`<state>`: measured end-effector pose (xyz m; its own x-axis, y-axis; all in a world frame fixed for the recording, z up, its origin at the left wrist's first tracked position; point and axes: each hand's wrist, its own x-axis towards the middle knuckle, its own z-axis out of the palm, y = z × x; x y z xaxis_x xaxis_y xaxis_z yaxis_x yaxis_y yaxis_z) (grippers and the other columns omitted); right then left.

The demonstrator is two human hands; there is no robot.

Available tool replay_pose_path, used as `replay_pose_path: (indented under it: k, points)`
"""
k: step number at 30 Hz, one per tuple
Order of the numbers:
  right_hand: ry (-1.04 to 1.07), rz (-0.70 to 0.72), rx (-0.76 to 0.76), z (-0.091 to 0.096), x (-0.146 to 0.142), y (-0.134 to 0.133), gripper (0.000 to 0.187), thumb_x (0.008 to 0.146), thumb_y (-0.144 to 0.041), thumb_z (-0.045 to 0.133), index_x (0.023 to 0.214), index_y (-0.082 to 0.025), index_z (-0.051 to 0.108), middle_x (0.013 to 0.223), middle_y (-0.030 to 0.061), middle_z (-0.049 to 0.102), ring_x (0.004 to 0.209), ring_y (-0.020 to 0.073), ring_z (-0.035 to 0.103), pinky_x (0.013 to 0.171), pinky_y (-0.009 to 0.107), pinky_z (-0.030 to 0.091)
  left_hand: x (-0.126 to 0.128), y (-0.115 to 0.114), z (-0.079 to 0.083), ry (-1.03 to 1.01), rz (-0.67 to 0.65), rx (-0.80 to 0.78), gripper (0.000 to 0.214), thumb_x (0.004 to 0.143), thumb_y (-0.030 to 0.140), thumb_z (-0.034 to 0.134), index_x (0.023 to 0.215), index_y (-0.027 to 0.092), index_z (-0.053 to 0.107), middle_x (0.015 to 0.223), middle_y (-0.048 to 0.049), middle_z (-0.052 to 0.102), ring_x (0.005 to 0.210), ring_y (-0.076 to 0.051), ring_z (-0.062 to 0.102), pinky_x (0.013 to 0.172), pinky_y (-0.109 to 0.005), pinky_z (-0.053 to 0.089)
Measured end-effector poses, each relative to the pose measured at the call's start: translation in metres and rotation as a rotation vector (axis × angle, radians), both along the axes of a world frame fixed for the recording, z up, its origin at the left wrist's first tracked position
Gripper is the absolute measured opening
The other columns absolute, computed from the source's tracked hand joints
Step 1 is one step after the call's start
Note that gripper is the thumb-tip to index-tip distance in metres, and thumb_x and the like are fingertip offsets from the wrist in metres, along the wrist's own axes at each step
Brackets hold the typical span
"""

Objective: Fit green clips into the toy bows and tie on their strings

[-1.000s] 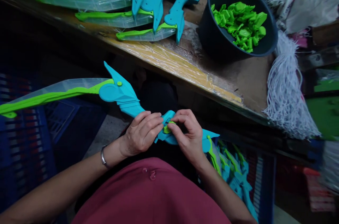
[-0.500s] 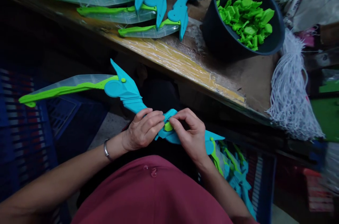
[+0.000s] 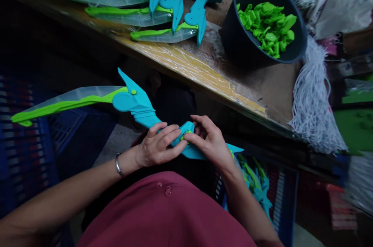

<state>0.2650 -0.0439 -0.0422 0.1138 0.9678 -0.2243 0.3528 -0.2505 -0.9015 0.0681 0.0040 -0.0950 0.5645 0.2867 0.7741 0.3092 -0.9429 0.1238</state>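
Note:
A turquoise toy bow with a bright green and clear plastic limb lies slantwise across my lap. My left hand is closed around the middle of its handle. At the handle, a small green plastic piece sits partly in an opening, mostly covered by fingers. My right hand has its thumb pressed on that piece, with the other fingers curled by the handle's far side. The bow's right end passes under my right hand and shows again as a turquoise point beyond it.
On the table stand a dark bucket of green plastic pieces and several finished-looking toy bows. White strings hang over the table's right edge. A blue crate with more bows is at my right, another crate at my left.
The green piece sits lower in the handle, less of it showing. My right fingers have shifted from pinching it to pressing with the thumb. The bow's left end has dipped slightly.

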Motion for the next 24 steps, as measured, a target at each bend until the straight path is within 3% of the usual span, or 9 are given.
replay_pose_path:
  k: [5, 12, 19, 24]
  points:
    - [0.239, -0.003, -0.198, 0.0, 0.012, 0.01, 0.055, 0.065, -0.052, 0.089, 0.102, -0.021, 0.063, 0.074, -0.0046, 0.053, 0.063, 0.0109, 0.045, 0.057, 0.025, 0.04, 0.002, 0.002, -0.001, 0.009, -0.045, 0.052, 0.02, 0.089, 0.013, 0.069, 0.105, 0.023, 0.071, 0.1, -0.0071, 0.075, 0.101, -0.024, 0.073, 0.091, -0.041, 0.049]
    - [0.305, -0.005, -0.228, -0.002, 0.019, 0.017, 0.06, 0.056, -0.052, 0.094, 0.097, -0.021, 0.063, 0.077, -0.0038, 0.056, 0.064, 0.0106, 0.046, 0.059, 0.024, 0.041, 0.004, 0.004, -0.001, 0.033, -0.064, 0.076, 0.023, 0.09, 0.017, 0.069, 0.112, 0.023, 0.072, 0.102, -0.0055, 0.074, 0.104, -0.024, 0.072, 0.096, -0.04, 0.046]
    - [0.247, -0.089, -0.135, -0.006, 0.013, 0.01, 0.058, 0.058, -0.052, 0.094, 0.095, -0.023, 0.06, 0.077, -0.0044, 0.053, 0.064, 0.0109, 0.046, 0.055, 0.023, 0.04, 0.006, 0.008, 0.004, 0.032, -0.081, 0.116, 0.022, 0.091, 0.019, 0.07, 0.113, 0.023, 0.074, 0.099, -0.0025, 0.075, 0.102, -0.021, 0.072, 0.096, -0.037, 0.045]
    - [0.269, -0.069, -0.209, 0.001, 0.011, 0.009, 0.056, 0.063, -0.048, 0.093, 0.1, -0.023, 0.06, 0.079, -0.0037, 0.055, 0.066, 0.0112, 0.05, 0.059, 0.024, 0.046, 0.004, 0.008, -0.001, 0.007, -0.093, 0.07, 0.023, 0.093, 0.015, 0.065, 0.113, 0.023, 0.073, 0.1, -0.0024, 0.076, 0.105, -0.022, 0.071, 0.094, -0.038, 0.046]
